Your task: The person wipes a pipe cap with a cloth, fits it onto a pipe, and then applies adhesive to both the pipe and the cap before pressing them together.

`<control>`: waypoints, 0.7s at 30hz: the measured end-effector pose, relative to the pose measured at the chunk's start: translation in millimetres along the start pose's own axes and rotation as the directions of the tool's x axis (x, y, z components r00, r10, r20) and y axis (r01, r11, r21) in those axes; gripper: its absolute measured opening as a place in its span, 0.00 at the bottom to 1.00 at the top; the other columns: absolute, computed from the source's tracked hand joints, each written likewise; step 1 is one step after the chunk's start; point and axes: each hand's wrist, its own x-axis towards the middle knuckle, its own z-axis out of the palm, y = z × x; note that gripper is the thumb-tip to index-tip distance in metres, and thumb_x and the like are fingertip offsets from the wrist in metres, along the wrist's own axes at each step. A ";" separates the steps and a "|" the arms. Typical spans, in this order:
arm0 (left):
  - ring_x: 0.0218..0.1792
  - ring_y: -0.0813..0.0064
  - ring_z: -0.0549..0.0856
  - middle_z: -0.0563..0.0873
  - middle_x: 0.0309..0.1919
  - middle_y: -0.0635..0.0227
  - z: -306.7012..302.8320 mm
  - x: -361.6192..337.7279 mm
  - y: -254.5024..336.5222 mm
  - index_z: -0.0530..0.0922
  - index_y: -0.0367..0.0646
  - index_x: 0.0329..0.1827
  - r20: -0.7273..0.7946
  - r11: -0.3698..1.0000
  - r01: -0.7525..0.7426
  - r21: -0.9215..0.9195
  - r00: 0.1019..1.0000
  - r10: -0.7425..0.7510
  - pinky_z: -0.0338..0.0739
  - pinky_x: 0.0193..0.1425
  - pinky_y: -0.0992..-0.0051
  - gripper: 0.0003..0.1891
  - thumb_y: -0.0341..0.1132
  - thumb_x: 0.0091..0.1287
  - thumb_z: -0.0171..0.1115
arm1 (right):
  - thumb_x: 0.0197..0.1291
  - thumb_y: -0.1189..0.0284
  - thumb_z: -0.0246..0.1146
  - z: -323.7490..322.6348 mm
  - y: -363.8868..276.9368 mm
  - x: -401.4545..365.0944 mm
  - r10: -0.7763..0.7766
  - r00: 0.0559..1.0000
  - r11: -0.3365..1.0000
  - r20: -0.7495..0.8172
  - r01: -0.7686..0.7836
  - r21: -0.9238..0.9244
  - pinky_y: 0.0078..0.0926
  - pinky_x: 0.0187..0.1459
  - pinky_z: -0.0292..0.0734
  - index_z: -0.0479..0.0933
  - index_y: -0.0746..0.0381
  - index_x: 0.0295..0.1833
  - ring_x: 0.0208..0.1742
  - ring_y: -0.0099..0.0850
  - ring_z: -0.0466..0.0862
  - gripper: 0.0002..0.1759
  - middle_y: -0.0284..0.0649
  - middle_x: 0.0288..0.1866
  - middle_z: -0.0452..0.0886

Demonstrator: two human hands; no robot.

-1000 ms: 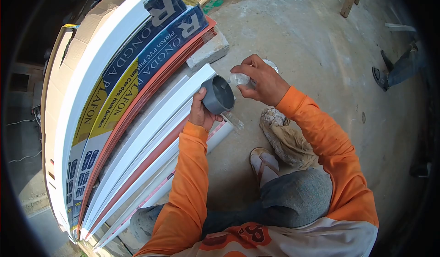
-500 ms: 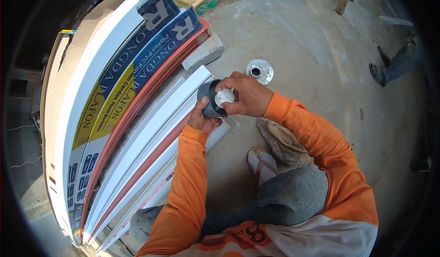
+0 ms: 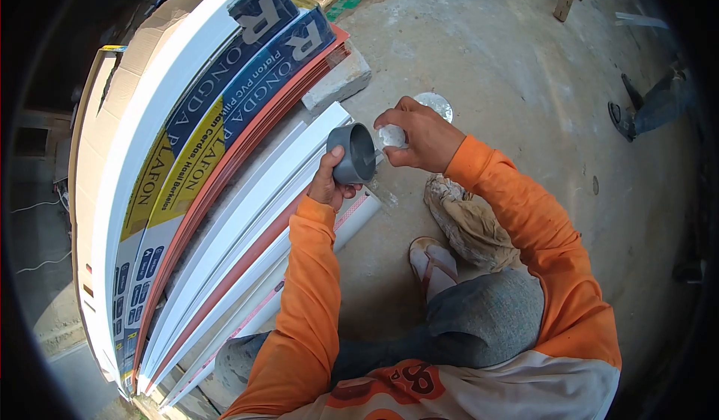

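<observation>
Two orange sleeves (image 3: 520,203) reach forward over a concrete floor (image 3: 517,68). The left arm runs up fairly straight from the body, and its left hand (image 3: 332,179) grips a grey cup-shaped fitting (image 3: 349,164), thumb along the side and fingers curled beneath, with the open mouth turned toward the other hand. The right elbow is bent outward, the forearm slanting inward, so that the right hand (image 3: 419,131) hangs knuckles up. Its thumb and fingers pinch a small whitish piece (image 3: 392,136) just beside the fitting's mouth, outside it. White strips (image 3: 258,169) lie beneath and to the left of the fitting. A pale disc (image 3: 437,105), partly hidden, rests on the floor beyond the right hand; a crumpled tan cloth (image 3: 468,225) lies below that forearm.
</observation>
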 end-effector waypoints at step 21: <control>0.40 0.55 0.85 0.77 0.58 0.45 13.4 2.7 -5.0 0.66 0.46 0.68 0.180 0.857 -0.046 -0.513 0.971 0.160 0.74 0.20 0.73 0.43 0.72 0.61 0.41 | 0.52 0.72 0.65 31.4 116.0 -3.6 0.238 0.969 0.920 -0.072 -0.248 -0.304 0.40 0.53 0.78 0.76 0.59 0.55 0.48 0.50 0.81 0.22 0.50 0.51 0.74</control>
